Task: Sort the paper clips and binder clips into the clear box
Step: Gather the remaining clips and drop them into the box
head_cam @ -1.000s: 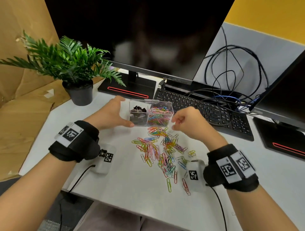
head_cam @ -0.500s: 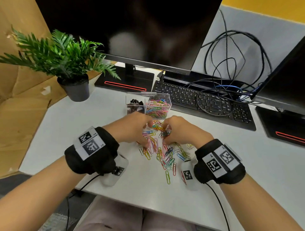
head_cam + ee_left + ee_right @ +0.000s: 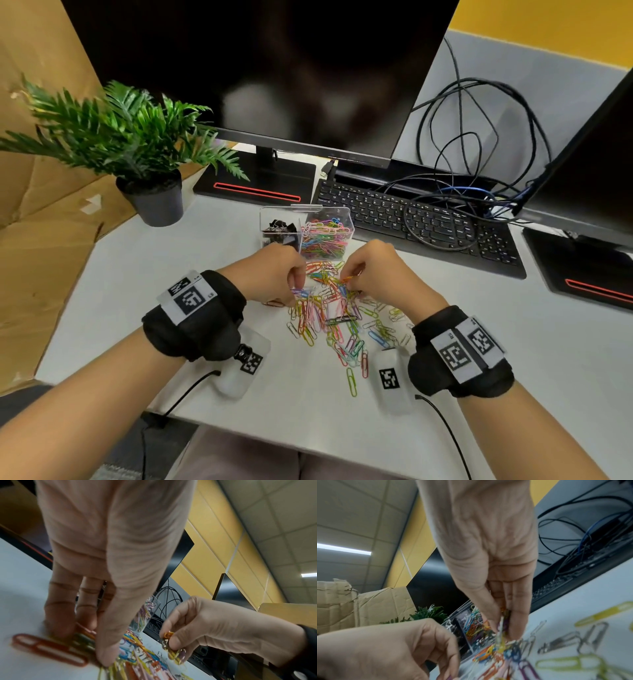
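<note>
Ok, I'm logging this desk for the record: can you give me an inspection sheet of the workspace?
Surface: white desk, paper clips scattered in the middle.
Job's things: clear box with black binder clips left, coloured clips right.
Clutter: potted plant, keyboard.
Hands: left hand and right hand each pinch clips from the pile.
Cables: black loops over the keyboard.
Surroundings: monitors, cardboard, yellow wall.
</note>
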`<move>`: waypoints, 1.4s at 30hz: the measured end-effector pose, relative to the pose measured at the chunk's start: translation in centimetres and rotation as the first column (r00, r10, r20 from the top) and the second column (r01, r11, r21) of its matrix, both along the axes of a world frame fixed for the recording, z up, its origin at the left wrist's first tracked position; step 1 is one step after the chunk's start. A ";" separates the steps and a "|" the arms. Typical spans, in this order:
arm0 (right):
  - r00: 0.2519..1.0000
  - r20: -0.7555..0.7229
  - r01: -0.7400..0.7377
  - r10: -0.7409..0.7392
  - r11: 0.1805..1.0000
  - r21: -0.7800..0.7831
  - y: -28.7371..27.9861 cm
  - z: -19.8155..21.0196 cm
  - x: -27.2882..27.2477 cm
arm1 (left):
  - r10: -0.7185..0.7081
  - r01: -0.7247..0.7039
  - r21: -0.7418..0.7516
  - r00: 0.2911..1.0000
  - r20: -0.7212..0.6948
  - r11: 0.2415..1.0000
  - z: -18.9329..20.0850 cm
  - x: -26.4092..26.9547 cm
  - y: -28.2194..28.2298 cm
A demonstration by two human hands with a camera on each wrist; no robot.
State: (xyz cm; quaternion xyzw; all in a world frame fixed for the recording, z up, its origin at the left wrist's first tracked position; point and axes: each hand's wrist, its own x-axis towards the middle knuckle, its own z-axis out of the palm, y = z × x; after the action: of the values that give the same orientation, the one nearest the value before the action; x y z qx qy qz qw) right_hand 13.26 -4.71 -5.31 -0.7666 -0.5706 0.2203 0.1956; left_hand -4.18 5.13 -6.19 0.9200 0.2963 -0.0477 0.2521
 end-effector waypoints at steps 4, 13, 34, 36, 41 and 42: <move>0.979 -0.178 0.114 -0.101 0.991 0.068 0.0 0.3 0.8 | 0.017 -0.016 -0.023 0.999 0.043 1.000 -0.3 -0.1 0.3; 0.802 -0.559 0.383 -0.212 0.900 0.208 1.1 3.6 1.1 | 0.008 -0.004 -0.039 0.994 0.110 0.999 0.1 -0.4 0.9; 0.931 -0.244 0.343 -0.270 0.874 0.345 6.0 4.1 -0.9 | 0.291 -0.086 -0.424 0.845 0.449 0.902 1.9 -1.3 1.2; 0.931 -0.249 0.350 -0.266 0.844 0.406 5.3 4.2 -1.1 | 0.365 -0.097 -0.500 0.801 0.474 0.861 1.7 -1.9 1.2; 0.718 -0.667 0.460 -0.197 0.854 0.243 3.0 4.1 -3.9 | 0.524 -0.123 -0.608 0.655 0.544 0.784 2.5 -2.3 1.4; 0.660 -0.729 0.433 -0.180 0.885 0.173 2.6 3.9 -4.6 | 0.551 -0.119 -0.629 0.622 0.557 0.769 2.7 -2.3 1.4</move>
State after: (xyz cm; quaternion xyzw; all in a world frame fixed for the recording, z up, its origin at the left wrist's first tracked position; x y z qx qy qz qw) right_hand 8.63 -2.11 -1.41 -0.6685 -0.3434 0.3553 0.5558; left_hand -6.43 6.48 -3.46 0.6782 0.3225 0.2835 0.5964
